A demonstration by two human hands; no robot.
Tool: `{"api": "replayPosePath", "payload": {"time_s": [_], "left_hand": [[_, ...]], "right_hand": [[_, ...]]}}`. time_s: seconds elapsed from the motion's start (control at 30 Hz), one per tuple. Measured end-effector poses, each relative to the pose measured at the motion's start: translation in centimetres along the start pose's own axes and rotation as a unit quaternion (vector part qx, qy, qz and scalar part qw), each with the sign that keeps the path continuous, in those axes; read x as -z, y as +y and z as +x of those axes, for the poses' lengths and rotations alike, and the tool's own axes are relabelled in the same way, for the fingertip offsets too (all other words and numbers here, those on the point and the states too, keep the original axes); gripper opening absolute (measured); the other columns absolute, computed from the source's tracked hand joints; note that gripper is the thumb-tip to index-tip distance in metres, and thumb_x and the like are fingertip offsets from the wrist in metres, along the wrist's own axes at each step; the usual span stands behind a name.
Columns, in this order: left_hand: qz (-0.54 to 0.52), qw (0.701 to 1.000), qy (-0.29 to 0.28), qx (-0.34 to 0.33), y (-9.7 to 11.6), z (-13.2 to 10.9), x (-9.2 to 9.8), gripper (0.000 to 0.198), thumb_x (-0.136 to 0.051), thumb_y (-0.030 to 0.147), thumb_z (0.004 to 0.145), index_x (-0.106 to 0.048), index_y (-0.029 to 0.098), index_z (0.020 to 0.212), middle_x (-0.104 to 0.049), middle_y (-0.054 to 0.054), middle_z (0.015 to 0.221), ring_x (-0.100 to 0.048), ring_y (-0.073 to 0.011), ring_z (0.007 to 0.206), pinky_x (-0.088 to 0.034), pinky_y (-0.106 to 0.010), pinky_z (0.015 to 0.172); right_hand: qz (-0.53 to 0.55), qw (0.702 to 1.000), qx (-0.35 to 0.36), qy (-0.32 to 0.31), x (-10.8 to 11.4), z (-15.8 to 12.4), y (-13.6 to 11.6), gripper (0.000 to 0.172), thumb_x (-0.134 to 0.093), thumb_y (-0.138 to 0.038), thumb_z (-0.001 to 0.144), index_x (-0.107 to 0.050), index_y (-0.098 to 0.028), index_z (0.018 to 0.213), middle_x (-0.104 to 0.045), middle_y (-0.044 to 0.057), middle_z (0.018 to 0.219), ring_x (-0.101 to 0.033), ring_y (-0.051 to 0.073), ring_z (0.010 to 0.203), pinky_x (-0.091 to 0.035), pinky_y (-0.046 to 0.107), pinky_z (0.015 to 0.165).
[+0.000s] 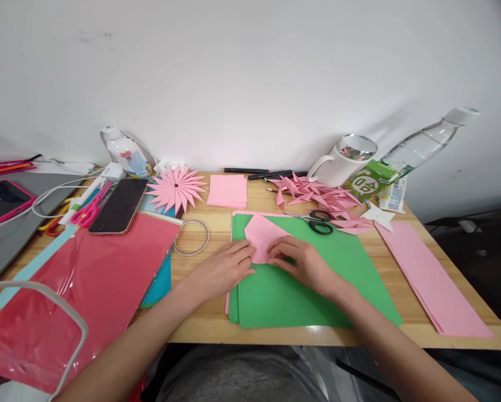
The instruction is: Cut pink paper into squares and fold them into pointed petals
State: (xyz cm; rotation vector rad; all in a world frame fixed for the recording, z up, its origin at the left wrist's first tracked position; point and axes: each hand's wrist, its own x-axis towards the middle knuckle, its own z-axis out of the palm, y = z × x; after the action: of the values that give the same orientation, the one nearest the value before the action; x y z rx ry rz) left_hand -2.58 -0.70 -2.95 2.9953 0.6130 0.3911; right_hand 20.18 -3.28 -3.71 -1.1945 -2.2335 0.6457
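A partly folded piece of pink paper (pixel 264 231) lies over the green sheets (pixel 317 296). At its left edge are the fingers of my left hand (pixel 229 265), pressed together and holding it. My right hand (pixel 304 262) has its fingers curled and pinches the paper's lower right side. Just beyond lie black-handled scissors (pixel 321 222). Farther back are a stack of pink squares (pixel 227 191) and a heap of folded pink pieces (pixel 315 192). A pink paper star (pixel 176 187) with many points sits to the left of the squares.
On the left are a red sheet pack (pixel 95 279), a phone (pixel 120 205), pink scissors (pixel 92 206) and a tape roll (pixel 192 237). A white mug (pixel 338 164), a tilted clear bottle (pixel 426 142) and pink strips (pixel 434 279) stand or lie on the right. Pens (pixel 246 170) lie along the wall.
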Motion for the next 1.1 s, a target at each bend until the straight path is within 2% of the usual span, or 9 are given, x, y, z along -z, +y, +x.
{"api": "replayPosePath", "payload": {"time_s": [0.13,0.27,0.43,0.53,0.77,0.93,1.1], "left_hand": [[-0.083,0.996,0.013,0.04,0.0,0.9,0.1,0.024,-0.041,0.024,0.094,-0.06,0.011,0.096,-0.064,-0.009,0.1,-0.057,-0.0204,0.101,-0.048,-0.035,0.089],[-0.186,0.979,0.017,0.084,-0.3,1.6,-0.1,0.019,-0.04,0.021,0.094,-0.058,0.014,0.095,-0.061,-0.006,0.092,-0.055,-0.0173,0.093,-0.047,-0.031,0.082],[-0.284,0.946,0.037,0.15,-0.7,1.9,-0.7,0.008,-0.05,0.025,0.089,-0.053,0.017,0.089,-0.056,-0.004,0.089,-0.052,-0.0167,0.089,-0.044,-0.029,0.078],[-0.308,0.935,0.061,0.166,-0.7,2.0,-1.1,0.006,-0.053,0.023,0.088,-0.051,0.017,0.09,-0.056,-0.004,0.091,-0.051,-0.0168,0.09,-0.043,-0.029,0.078],[-0.312,0.933,0.089,0.154,-0.7,2.1,-1.6,0.01,-0.054,0.023,0.087,-0.054,0.017,0.095,-0.058,-0.005,0.094,-0.05,-0.0174,0.092,-0.043,-0.031,0.082],[-0.318,0.93,0.079,0.17,-0.8,2.0,-1.5,0.016,-0.056,0.021,0.086,-0.052,0.017,0.101,-0.058,-0.006,0.096,-0.05,-0.0179,0.095,-0.043,-0.031,0.083],[-0.331,0.924,0.086,0.171,-1.0,1.9,-1.7,0.025,-0.058,0.018,0.085,-0.051,0.018,0.108,-0.059,-0.006,0.101,-0.051,-0.0175,0.1,-0.043,-0.031,0.087]], "right_hand": [[-0.013,0.997,-0.079,0.018,-0.3,0.8,0.4,0.01,-0.058,-0.027,0.086,-0.057,-0.019,0.081,-0.061,0.001,0.073,-0.053,0.014,0.062,-0.042,0.025,0.058],[-0.015,0.993,-0.111,0.023,-0.5,1.5,0.5,0.01,-0.062,-0.024,0.082,-0.054,-0.019,0.08,-0.059,-0.001,0.068,-0.05,0.012,0.057,-0.038,0.022,0.053],[-0.011,0.995,-0.091,0.027,-0.7,1.9,1.0,0.012,-0.064,-0.024,0.081,-0.056,-0.018,0.074,-0.059,-0.001,0.066,-0.048,0.011,0.056,-0.036,0.022,0.053],[-0.007,0.996,-0.081,0.042,-1.0,2.0,1.3,0.014,-0.063,-0.025,0.082,-0.057,-0.018,0.073,-0.058,-0.001,0.065,-0.047,0.011,0.055,-0.035,0.023,0.052],[-0.005,0.997,-0.043,0.071,-1.1,1.9,1.4,0.018,-0.055,-0.029,0.088,-0.063,-0.017,0.077,-0.06,0.005,0.078,-0.055,0.013,0.064,-0.042,0.024,0.057],[0.07,0.997,-0.009,0.034,-0.1,1.5,1.6,0.016,-0.061,-0.03,0.084,-0.069,-0.017,0.09,-0.062,0.008,0.088,-0.06,0.015,0.073,-0.048,0.025,0.062],[0.068,0.997,0.011,0.03,0.1,1.4,1.9,0.015,-0.058,-0.025,0.087,-0.07,-0.019,0.092,-0.063,0.008,0.089,-0.061,0.016,0.078,-0.052,0.028,0.066]]}}
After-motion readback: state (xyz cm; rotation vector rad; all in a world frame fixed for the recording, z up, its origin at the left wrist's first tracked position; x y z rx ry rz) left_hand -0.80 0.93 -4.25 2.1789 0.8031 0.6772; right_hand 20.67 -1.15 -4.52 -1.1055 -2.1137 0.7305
